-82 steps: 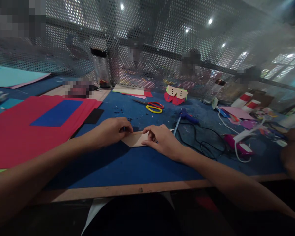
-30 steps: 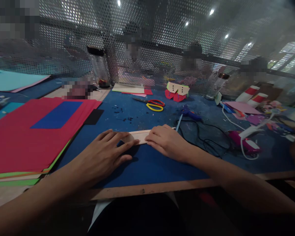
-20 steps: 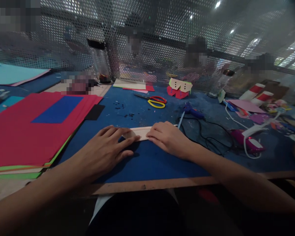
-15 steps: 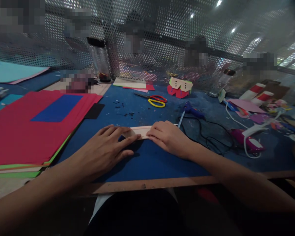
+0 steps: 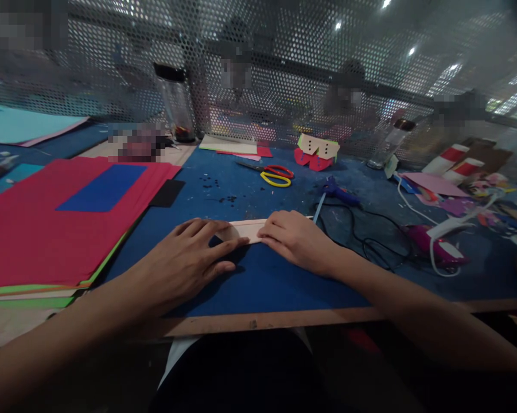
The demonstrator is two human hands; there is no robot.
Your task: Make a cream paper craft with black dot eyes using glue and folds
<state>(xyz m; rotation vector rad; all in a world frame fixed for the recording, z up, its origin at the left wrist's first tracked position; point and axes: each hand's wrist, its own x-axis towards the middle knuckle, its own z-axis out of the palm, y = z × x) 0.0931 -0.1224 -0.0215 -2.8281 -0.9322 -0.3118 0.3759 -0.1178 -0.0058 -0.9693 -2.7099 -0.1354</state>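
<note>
Left hand uncurled, cream paper, part-filled jar

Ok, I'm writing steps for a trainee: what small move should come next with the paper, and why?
I'd probably press along the far edge of the paper with the left hand, while the right hand steadies its right part. Both hands touch it, and a line, perhaps a fold, runs near that edge.
</note>
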